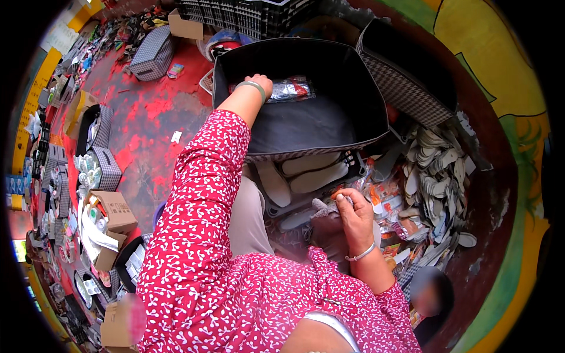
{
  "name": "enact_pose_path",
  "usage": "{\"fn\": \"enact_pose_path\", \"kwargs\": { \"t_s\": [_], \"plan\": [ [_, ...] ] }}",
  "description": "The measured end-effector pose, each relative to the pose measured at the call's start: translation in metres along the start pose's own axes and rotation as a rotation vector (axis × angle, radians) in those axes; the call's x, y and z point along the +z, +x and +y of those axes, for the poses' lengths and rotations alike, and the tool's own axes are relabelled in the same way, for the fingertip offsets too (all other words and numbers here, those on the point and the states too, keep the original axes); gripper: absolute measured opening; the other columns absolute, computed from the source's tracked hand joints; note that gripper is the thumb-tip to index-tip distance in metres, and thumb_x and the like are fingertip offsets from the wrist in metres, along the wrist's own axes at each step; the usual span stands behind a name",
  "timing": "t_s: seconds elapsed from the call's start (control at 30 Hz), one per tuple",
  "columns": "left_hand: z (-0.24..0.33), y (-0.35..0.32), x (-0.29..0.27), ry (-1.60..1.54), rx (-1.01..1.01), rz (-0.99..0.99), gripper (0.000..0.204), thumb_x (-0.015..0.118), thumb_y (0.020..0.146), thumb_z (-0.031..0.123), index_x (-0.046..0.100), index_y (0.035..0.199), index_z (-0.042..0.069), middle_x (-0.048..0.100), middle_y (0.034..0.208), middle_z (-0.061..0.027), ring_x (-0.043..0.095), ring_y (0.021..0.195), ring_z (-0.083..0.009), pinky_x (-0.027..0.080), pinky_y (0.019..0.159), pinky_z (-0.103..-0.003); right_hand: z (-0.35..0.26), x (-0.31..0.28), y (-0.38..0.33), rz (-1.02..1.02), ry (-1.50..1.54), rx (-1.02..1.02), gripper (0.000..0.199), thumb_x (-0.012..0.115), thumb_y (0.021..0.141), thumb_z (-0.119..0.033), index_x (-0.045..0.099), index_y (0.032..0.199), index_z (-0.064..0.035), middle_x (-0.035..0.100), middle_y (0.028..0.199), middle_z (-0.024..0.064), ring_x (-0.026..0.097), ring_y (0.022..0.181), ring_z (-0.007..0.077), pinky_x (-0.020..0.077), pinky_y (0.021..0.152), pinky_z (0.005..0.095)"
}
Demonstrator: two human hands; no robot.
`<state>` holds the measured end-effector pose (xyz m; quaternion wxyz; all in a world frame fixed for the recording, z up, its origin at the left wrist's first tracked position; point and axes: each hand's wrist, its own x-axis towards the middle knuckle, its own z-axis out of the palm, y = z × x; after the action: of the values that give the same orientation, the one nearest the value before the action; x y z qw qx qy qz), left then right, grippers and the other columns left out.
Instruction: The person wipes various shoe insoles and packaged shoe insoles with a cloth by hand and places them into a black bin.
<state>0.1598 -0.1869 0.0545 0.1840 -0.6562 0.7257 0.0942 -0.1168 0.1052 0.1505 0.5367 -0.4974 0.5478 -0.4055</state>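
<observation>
My left hand (259, 87) reaches into a large black-lined fabric storage box (329, 138). Its fingers curl at the left end of a shiny clear plastic packet (292, 90) with silver and red contents, lying near the box's back wall. The fingertips are partly hidden. Lower and to the right, my right hand (355, 219) is raised in a pinch, thumb against the fingers. A bit of orange shows at its fingertips, too small to name. Just left of it is a fuzzy grey piece (323, 207), perhaps cloth; whether the hand touches it I cannot tell.
Pale shoe insoles (435, 165) pile up at the right, beside plastic-wrapped packets (388, 206). More insoles (318, 176) lie below the box. A second checked box (406, 76) stands behind right. Cardboard cartons (115, 209) and a closed checked box (152, 54) stand on the red floor (141, 123).
</observation>
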Motion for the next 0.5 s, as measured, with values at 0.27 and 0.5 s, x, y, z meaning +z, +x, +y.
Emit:
{"fn": "enact_pose_path", "kwargs": {
  "t_s": [0.27,0.5],
  "plan": [
    [0.055,0.002,-0.013,0.026,0.212,-0.129,0.064,0.047,0.086,0.016,0.024,0.144,0.031,0.014,0.152,-0.0061,0.024,0.137,-0.0305,0.029,0.108,-0.048,-0.002,0.001,0.001,-0.035,-0.054,0.046,0.009,0.056,0.089,-0.008,0.061,0.09,-0.0002,0.054,0.073,-0.0044,0.045,0.065,0.0021,0.0366,0.057,0.0177],
    [0.06,0.022,0.038,0.012,0.165,-0.238,0.065,0.045,0.087,0.016,0.021,0.145,0.033,0.007,0.154,-0.0036,0.015,0.14,-0.029,0.025,0.109,-0.051,-0.005,0.001,0.001,-0.044,0.007,0.077,0.008,0.056,0.089,-0.006,0.061,0.089,-0.0006,0.054,0.076,-0.0047,0.044,0.069,0.0015,0.0363,0.06,0.0171]
  ]
}}
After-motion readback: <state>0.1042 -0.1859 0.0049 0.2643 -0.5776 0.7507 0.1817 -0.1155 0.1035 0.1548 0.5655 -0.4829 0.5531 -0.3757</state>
